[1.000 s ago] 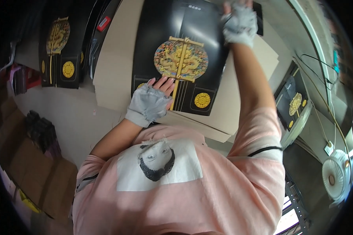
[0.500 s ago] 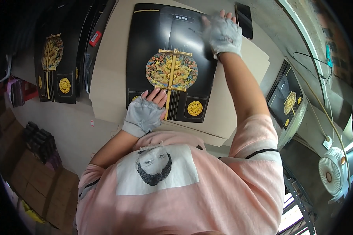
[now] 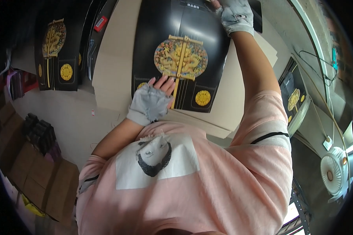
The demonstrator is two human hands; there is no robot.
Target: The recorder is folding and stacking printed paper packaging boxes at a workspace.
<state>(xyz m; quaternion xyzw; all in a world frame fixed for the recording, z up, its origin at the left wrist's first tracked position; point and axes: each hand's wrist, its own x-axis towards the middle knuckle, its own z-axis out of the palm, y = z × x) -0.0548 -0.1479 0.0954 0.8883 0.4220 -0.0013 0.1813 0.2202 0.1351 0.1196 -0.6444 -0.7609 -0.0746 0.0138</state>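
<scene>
Black sheet [image 3: 181, 58]: steadied by left hand [image 3: 150, 102], grip apart; reached nearer 1 o'clock with right hand [image 3: 237, 16], can't tell grip.

The head view comes from the left of two fisheye cameras worn side by side on the person's head, looking steeply down past the pink shirt [image 3: 180, 192] at the black printed sheet [image 3: 180, 58], close enough that the shirt fills much of the near part. Upright and unmirrored, it holds the left hand [image 3: 151, 101] near the middle and cuts the right hand [image 3: 236, 16] at the far edge, while the wide lens takes in brown cardboard [image 3: 33, 168] at left and a white fan [image 3: 333, 172] at right.
</scene>
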